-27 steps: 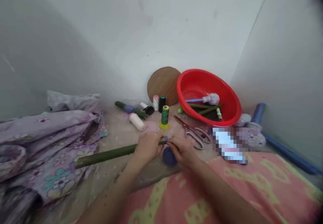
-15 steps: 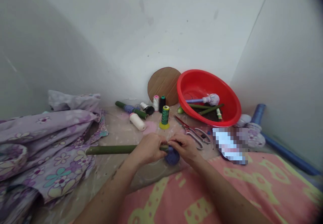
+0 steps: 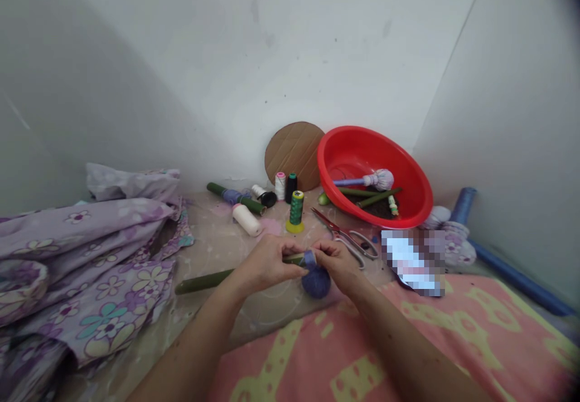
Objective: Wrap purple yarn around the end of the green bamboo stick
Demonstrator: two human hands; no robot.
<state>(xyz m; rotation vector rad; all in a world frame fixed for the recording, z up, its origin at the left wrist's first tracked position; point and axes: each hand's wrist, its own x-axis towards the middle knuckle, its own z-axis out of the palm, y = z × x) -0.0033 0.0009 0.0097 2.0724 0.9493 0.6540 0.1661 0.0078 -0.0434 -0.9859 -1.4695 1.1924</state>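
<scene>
My left hand (image 3: 266, 264) is closed round a green stick (image 3: 203, 283), which looks like a bamboo or plant stem and slants up to the right. A blue strip (image 3: 310, 259) is looped over the stick's right end. Pinched fingers of my right hand (image 3: 339, 264) touch the stick tip and the strip; the exact grip is partly hidden. Just below hangs or rests a round blue ball (image 3: 316, 285), which looks like wound yarn. Scissors (image 3: 347, 234) with grey handles lie beyond my right hand.
Thread spools, including a green one (image 3: 296, 210) and a white one (image 3: 247, 219), stand or lie ahead. A red basin (image 3: 419, 190) leans at the back right beside a cardboard disc (image 3: 290, 151). Floral cloth (image 3: 109, 287) is heaped left; a pink cloth (image 3: 312, 359) lies in front.
The stick's left end has shifted right and downward, tilting the stick. My hands have drawn slightly apart, exposing the blue strip and more of the ball, which moved a little right.
</scene>
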